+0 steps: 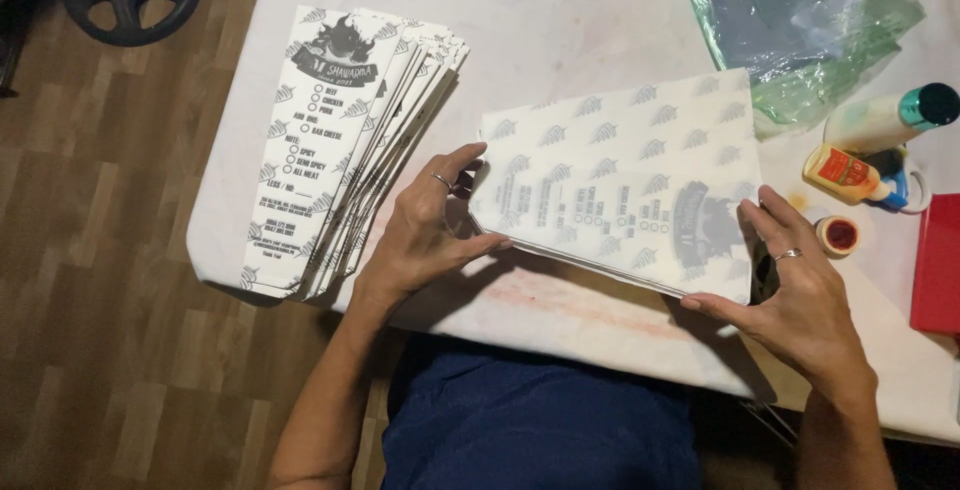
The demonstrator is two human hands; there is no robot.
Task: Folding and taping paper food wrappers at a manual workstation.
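Holding stack of thin white printed paper sheets [620,175] at table [560,30] centre — left hand [425,235] pinching left edge, right hand [795,285] gripping right corner. Fanned pile of finished white printed paper sleeves [345,140] lies left — sheets in hand not yet made up.

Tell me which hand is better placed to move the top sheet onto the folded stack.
Left, probably. The left hand grips the printed sheets at the edge nearest the folded stack. The right hand holds the far edge, beside the glue bottle.
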